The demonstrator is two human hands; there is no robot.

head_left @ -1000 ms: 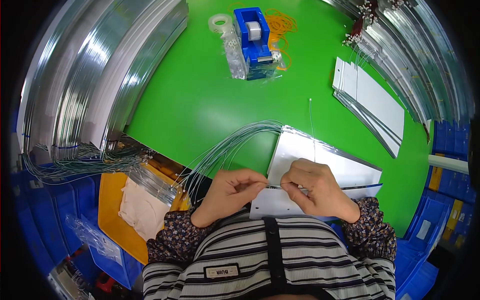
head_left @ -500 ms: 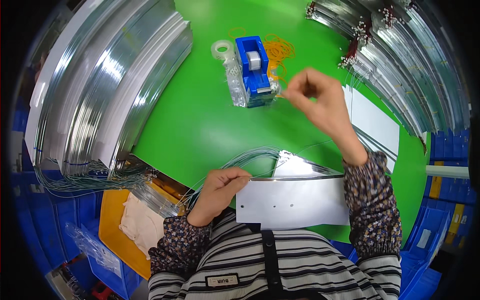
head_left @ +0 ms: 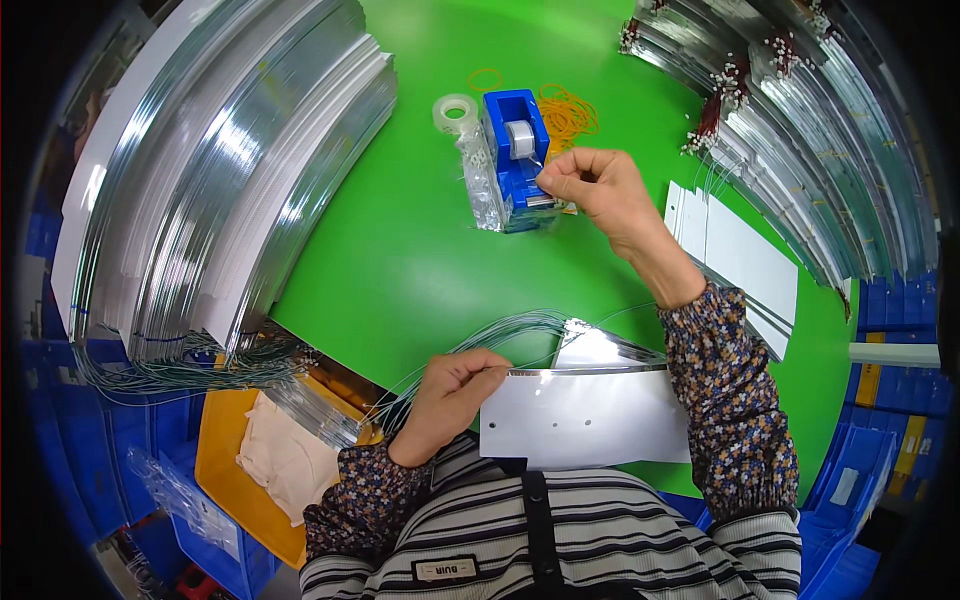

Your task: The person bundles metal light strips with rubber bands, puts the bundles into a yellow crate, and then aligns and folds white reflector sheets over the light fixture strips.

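My left hand [head_left: 448,402] pinches the upper left corner of a flat white metal panel [head_left: 580,412] with small holes. The panel lies at the table's near edge, in front of my body. My right hand [head_left: 602,195] reaches to a blue tape dispenser [head_left: 513,106]. Its thumb and forefinger are closed on a short piece of clear tape, which seems to run from the roll [head_left: 521,141] in the dispenser. Thin green wires [head_left: 490,332] run behind the panel, past my left hand. A second bright panel [head_left: 592,345] lies partly hidden behind it.
Tall stacks of metal strips [head_left: 220,170] stand at left; more strips [head_left: 800,130] with wire ends lie at right. A loose tape roll [head_left: 455,114] and orange rubber bands [head_left: 568,115] flank the dispenser. White panels [head_left: 738,258] lie right. A yellow bin [head_left: 215,455] stands lower left.
My right hand has moved left and a little down, from beside the dispenser to over its front, fingers now at the tape. My left hand still holds the panel corner.
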